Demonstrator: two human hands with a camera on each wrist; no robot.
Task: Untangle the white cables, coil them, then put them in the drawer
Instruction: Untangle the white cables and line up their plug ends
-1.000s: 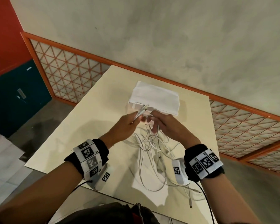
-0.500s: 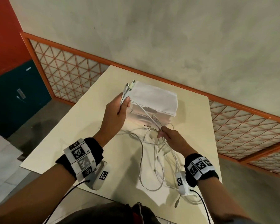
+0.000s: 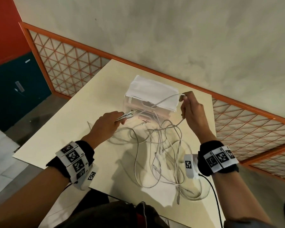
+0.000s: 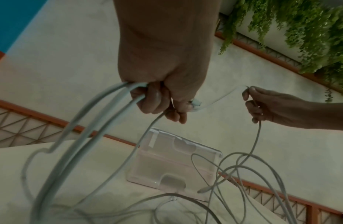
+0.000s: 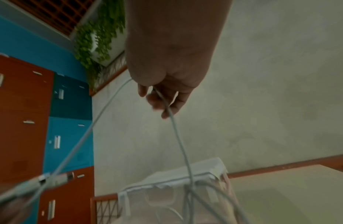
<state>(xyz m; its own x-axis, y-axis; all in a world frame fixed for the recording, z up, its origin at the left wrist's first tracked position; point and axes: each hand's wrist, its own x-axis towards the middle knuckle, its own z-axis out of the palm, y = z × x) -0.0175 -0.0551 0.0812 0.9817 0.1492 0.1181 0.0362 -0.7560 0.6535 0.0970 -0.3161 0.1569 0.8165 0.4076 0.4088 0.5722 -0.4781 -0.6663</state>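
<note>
Before the clear drawer unit [image 3: 148,111] on the desk [image 3: 59,134], the white cables [image 3: 161,153] lay tangled. Left of the unit's front, the left hand [image 3: 105,127] gripped several cable ends; at its right corner, the right hand [image 3: 192,111] pinched one strand stretched taut between both hands.

Table [image 3: 59,129]: one, cream-topped. On the table: one translucent drawer unit [image 3: 145,111], showing two drawer fronts, with one white cloth [image 3: 153,91] over its top. In front of the drawer unit: white cables [image 3: 163,153], several, in one loose tangle; exact number cannot be told. Hands: two, left hand [image 3: 105,125] and right hand [image 3: 192,112], each above the table. Wristbands with printed markers: two.
</note>
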